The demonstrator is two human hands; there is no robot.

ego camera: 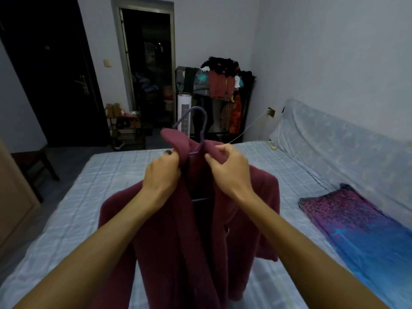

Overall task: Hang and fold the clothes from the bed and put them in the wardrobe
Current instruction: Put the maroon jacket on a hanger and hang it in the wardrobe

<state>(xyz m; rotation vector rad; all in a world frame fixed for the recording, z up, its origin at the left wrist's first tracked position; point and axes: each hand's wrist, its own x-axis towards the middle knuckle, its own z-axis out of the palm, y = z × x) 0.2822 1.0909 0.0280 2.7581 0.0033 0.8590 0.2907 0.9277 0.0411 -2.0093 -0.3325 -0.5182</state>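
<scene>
A maroon fleece jacket (196, 237) hangs on a purple hanger (201, 121) held up above the bed (84, 197). My left hand (161, 172) grips the left side of the jacket's collar. My right hand (229, 166) pinches the right side of the collar near the hanger's neck. The hook sticks up between my hands, and a lower bar of the hanger shows inside the jacket's open front. The sleeves hang down on both sides.
A purple and blue patterned cloth (356, 224) lies on the bed's right side. A covered headboard (334, 139) lines the right wall. A loaded clothes rack (223, 90) and a white tower fan (184, 114) stand beyond the bed. A dark door (55, 74) is at left.
</scene>
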